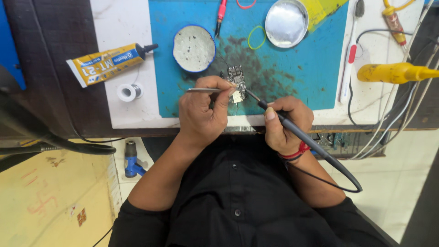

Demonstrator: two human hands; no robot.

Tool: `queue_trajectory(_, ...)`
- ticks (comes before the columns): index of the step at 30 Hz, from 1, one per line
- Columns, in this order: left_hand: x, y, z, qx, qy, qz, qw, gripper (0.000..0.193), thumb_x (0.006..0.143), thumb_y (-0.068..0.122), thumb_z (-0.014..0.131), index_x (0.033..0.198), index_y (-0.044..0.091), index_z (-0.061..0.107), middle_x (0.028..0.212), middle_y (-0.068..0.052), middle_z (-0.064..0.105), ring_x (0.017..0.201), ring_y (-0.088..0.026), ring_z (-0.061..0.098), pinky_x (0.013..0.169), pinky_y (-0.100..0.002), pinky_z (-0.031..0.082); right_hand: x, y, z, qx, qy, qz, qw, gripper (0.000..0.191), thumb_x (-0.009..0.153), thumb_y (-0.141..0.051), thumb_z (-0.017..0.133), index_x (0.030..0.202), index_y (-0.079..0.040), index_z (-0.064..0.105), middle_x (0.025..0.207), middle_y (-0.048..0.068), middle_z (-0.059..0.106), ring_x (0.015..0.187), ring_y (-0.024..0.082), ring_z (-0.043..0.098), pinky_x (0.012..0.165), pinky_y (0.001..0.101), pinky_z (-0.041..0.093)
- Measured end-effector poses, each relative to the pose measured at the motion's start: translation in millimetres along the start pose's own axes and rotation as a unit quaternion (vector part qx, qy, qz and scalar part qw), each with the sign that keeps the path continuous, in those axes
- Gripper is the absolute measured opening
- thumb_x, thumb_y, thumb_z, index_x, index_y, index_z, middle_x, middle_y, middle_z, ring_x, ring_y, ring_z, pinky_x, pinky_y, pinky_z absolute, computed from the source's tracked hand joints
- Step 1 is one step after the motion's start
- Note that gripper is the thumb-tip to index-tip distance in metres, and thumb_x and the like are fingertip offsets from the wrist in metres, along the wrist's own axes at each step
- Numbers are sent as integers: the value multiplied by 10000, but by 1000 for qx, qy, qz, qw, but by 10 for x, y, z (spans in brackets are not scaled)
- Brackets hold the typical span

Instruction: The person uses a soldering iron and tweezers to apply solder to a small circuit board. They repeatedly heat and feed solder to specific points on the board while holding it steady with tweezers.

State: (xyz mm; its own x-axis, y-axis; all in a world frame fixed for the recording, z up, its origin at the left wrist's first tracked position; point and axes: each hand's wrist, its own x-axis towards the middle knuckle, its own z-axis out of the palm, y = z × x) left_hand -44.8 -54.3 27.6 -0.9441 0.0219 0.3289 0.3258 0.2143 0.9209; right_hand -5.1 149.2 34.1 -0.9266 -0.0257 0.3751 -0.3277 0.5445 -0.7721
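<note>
A small dark circuit board (236,76) lies on a stained blue work mat (302,73). My left hand (201,112) is shut on metal tweezers (203,90), and their tips pinch a small pale part (237,96) at the board's near edge. My right hand (286,126) grips a black soldering iron (297,132) like a pen. The iron's tip touches the board beside the pale part. Its cable loops down past my wrist, which wears a red band.
Behind the board stand a round blue-rimmed tin (194,48) and a shiny round lid (286,23). A yellow glue tube (107,64) and a solder spool (129,92) lie at the left. A yellow-handled tool (395,72), a white pen-like tool (350,55) and several cables sit at the right.
</note>
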Motion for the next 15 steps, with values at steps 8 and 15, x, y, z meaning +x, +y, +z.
queue_trajectory(8, -1, 10, -10, 14, 1, 0, 1000, 131, 1023, 57, 723, 1085, 60, 609, 958, -56, 718, 740, -151, 713, 647, -283, 537, -9, 11, 16, -11, 7, -5, 1000, 120, 1026, -113, 650, 993, -8, 602, 817, 89, 654, 610, 154, 592, 586, 269, 449)
queue_trajectory(15, 14, 4, -3, 7, -1, 7, 1000, 145, 1030, 60, 717, 1085, 53, 583, 981, -45, 735, 741, -141, 718, 647, -274, 542, -5, 22, 18, -13, 12, -12, 1000, 116, 1015, -110, 649, 993, -5, 606, 787, 87, 630, 641, 171, 573, 573, 275, 426)
